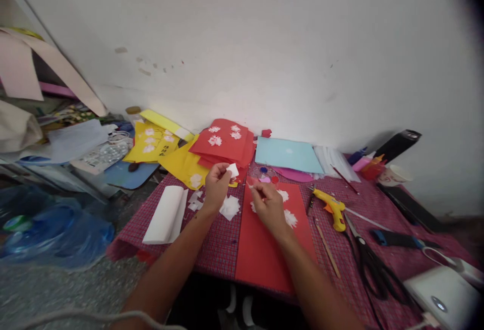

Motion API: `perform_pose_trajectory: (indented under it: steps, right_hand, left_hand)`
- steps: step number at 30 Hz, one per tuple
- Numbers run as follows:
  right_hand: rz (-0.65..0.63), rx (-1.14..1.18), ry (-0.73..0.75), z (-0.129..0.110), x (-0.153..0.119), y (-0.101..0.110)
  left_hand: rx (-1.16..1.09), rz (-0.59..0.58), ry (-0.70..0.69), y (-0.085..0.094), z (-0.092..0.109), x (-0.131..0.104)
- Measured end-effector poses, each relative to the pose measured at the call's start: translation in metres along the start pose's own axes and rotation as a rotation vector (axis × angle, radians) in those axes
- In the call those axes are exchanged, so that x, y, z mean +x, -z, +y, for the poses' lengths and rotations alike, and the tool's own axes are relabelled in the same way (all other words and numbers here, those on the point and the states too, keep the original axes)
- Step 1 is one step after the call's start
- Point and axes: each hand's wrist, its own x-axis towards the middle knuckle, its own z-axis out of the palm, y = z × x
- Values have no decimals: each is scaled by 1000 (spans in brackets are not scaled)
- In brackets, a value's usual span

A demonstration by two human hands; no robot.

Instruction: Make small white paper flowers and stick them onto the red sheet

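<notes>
My left hand [217, 187] pinches a small white paper square [233, 170] between thumb and fingertips, above the table. Below it lie a pile of white paper squares [230, 208] and some loose scraps [195, 201]. My right hand [267, 206] is over a red paper sheet [264, 254], its fingers pinched together; whatever is between them is too small to make out. White paper flowers [290, 218] sit on that sheet, partly hidden by the right hand. Just beyond the hand are small dishes of paint, one of them red [275, 179].
A folded white paper [165, 215] lies left. Behind are red sheets with flowers [223, 141], yellow sheets [177, 163] and light blue paper [287, 154]. To the right lie a yellow glue gun [333, 208], a wooden stick [328, 249], black scissors [372, 264] and a white box [442, 297].
</notes>
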Motion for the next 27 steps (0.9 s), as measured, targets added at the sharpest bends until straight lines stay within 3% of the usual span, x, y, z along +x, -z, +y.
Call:
perform_pose_trajectory:
  steps: [5,7,10,13,15,18,21,27]
  right_hand:
    - [-376,-148,265,-6,-10,-13]
    - [-426,-192,300,-7,-11,-14]
    - [-276,-148,225,-3,-7,-7]
    - [-32,-8,-24,2,1,1]
    - [64,162,-159,4,5,4]
    - [62,407,-264,5,9,3]
    - [3,487,-361,6,10,0]
    - [17,491,-397,7,9,3]
  left_hand:
    - [-17,6,-7,0,0,0]
    - [-17,-15,-2,-1,0,-1]
    - [-17,-68,30,-3,1,-3]
    - [-6,-170,64,-6,3,-8]
    - [13,-262,86,-7,5,-12]
    - [63,-376,92,-8,5,-17]
    - [85,-463,108,-7,4,-19]
    - [49,-480,174,-5,2,-17]
